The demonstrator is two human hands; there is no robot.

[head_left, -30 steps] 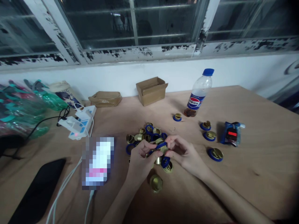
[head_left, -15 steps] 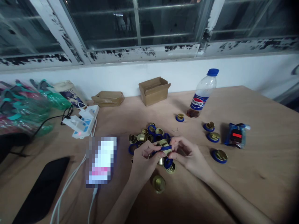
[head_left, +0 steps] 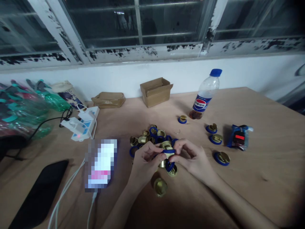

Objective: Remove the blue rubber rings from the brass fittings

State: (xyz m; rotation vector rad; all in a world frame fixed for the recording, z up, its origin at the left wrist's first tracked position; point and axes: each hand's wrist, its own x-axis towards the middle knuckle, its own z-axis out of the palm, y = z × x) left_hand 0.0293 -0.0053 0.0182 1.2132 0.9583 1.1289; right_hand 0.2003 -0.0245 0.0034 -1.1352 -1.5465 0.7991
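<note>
My left hand (head_left: pixel 149 165) and my right hand (head_left: pixel 192 159) meet over a pile of brass fittings (head_left: pixel 143 140) and blue rings. Between their fingertips is a brass fitting with a blue ring (head_left: pixel 169 151) around it. Both hands pinch it, one from each side. Below the fingers lie another blue ring (head_left: pixel 170 166) and a brass piece (head_left: pixel 172 171). A single brass cup (head_left: pixel 160 187) sits nearer to me. The hands hide part of the pile.
Right of the hands are several ringed brass pieces (head_left: pixel 222 158) and a blue plastic packet (head_left: pixel 239 137). A cola bottle (head_left: pixel 203 95) and an open cardboard box (head_left: pixel 156 93) stand behind. Leftward lie a lit phone (head_left: pixel 102 163), a dark phone (head_left: pixel 39 194), a power strip (head_left: pixel 83 125) and bagged pliers (head_left: pixel 23 105).
The whole view has shifted slightly, so things on the table appear a little further left. Both hands keep their pinch on the ringed brass fitting, with hardly any visible movement.
</note>
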